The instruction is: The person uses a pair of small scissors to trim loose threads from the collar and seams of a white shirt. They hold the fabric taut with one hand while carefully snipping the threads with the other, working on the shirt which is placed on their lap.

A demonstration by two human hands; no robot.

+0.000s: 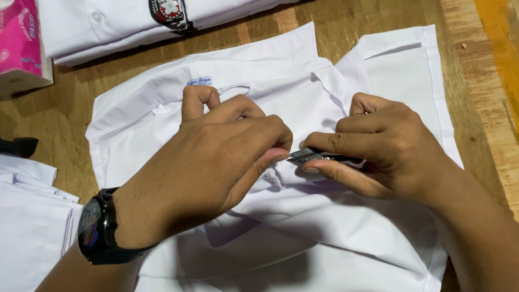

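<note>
**A:** What stage is this? White cotton shirt [303, 227] spread mid-table on the brown wooden table [476, 108], collar toward the far edge.

**B:** Trimming, I'd guess. Left hand [216, 157] pinches fabric; right hand [386, 146] is clamped on a small dark metal cutter [309, 156]. Next needs steady, tiny snips.

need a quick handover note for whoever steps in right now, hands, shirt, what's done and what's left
Left hand: pinching a fold of the white shirt near its collar, fingertips against the blade tip. A black watch is on that wrist.
Right hand: holding a small dark blade, tip pointed at the pinched fabric.
Shirt: spread on the wooden table, collar away from the person.
Nearby: folded white shirts at the top, more white cloth at the left, a pink pack in the corner.
Done: cannot tell what has been cut.
Left: the blade work at the pinched spot looks unfinished.
</note>
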